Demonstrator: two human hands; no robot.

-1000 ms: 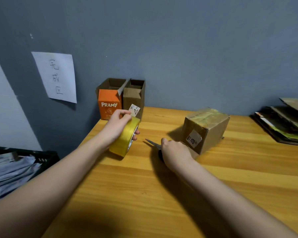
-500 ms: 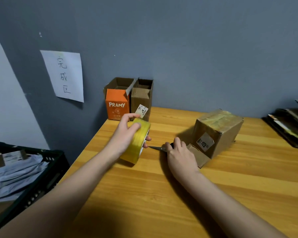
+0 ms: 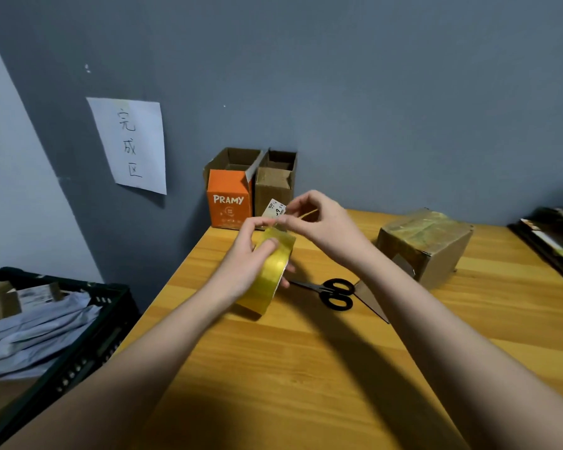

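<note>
- Head view, as I stand by: the left hand holds a yellow tape roll, with the fingers curled round it and the thumb on its top side
- The tape roll stands on its edge, low over the left part of the wooden worktop; I cannot tell if it touches the wood
- The right hand pinches the tape end between thumb and finger, just above the roll; a small white sticker sits on that end
- Black scissors lie flat on the worktop just right of the roll, and no hand touches them
- A brown taped box sits farther right, and a flat cardboard piece lies between it and the scissors
- An orange box and an open brown box stand side by side at the grey wall
- A white paper sign hangs on the wall, and a black crate with pale bags in it sits down to the left of the worktop
</note>
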